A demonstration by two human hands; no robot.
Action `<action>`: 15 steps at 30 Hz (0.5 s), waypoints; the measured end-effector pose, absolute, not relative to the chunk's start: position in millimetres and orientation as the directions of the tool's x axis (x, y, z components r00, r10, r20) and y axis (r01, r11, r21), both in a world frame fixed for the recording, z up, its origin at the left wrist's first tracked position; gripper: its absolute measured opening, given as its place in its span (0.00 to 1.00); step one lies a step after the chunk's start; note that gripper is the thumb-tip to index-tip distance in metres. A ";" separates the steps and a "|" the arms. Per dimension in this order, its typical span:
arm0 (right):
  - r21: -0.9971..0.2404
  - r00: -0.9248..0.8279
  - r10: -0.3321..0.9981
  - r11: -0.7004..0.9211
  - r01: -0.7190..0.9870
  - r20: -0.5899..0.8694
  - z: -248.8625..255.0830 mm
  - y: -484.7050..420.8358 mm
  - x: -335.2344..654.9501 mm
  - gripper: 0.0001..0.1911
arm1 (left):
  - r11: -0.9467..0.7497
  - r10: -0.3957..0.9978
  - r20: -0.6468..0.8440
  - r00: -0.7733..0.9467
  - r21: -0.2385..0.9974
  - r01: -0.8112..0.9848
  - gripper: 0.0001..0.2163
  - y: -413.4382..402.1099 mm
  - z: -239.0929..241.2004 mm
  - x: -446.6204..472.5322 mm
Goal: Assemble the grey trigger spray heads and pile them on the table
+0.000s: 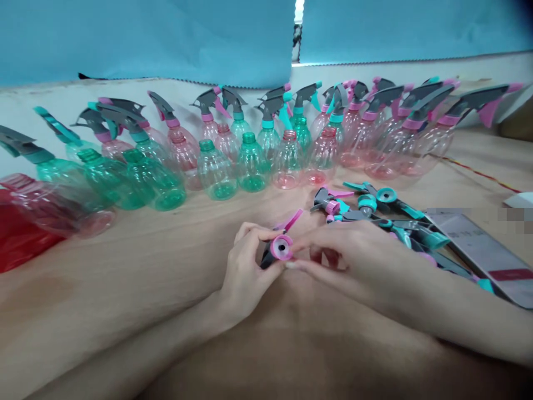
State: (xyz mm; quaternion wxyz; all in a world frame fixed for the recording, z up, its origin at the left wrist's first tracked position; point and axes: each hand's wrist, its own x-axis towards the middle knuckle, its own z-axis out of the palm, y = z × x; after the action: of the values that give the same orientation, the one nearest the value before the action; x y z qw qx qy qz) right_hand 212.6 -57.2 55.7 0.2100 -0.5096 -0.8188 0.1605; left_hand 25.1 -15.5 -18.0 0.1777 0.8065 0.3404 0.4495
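My left hand (245, 266) is closed around a grey spray head (277, 249) with a pink screw collar and pink trigger, its open collar turned toward me. My right hand (350, 261) pinches the rim of that pink collar with thumb and fingers. Both hands rest low over a brown wooden table (125, 289), near its middle. Just behind my right hand lies a pile of loose spray heads (375, 208) in grey with teal or pink parts.
Across the back of the table stand several clear green bottles (250, 164) and pink bottles (320, 158), some capped with spray heads, some open. A red plastic bag (16, 233) lies at the left edge. A grey flat package (487, 253) sits at the right.
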 end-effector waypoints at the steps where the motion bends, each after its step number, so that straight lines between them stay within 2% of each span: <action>1: -0.456 -0.387 0.909 0.413 0.788 0.155 53.1 -59.3 210.2 0.08 | -0.692 0.721 0.598 0.350 0.601 0.400 0.10 -15.5 -18.1 25.5; 4: -0.454 -0.367 0.926 0.366 0.812 0.089 47.2 -63.2 205.1 0.08 | -0.675 0.736 0.595 0.322 0.607 0.420 0.10 -16.3 -17.0 27.4; 12: -0.715 -0.395 0.918 0.293 0.634 0.026 41.7 -57.9 202.0 0.10 | -0.706 0.701 0.638 0.321 0.556 0.438 0.10 -14.1 -18.2 23.3; 15: -0.766 -0.412 0.910 0.300 0.568 0.050 38.2 -52.9 204.2 0.09 | -0.736 0.668 0.652 0.359 0.511 0.444 0.10 -14.1 -19.1 20.3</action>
State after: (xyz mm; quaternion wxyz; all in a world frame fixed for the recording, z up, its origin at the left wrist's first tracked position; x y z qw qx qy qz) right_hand 204.2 -52.9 38.2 0.2487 -0.4818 -0.7668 0.3435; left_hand 20.3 -14.1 -19.1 0.1241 0.8149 0.3413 0.4518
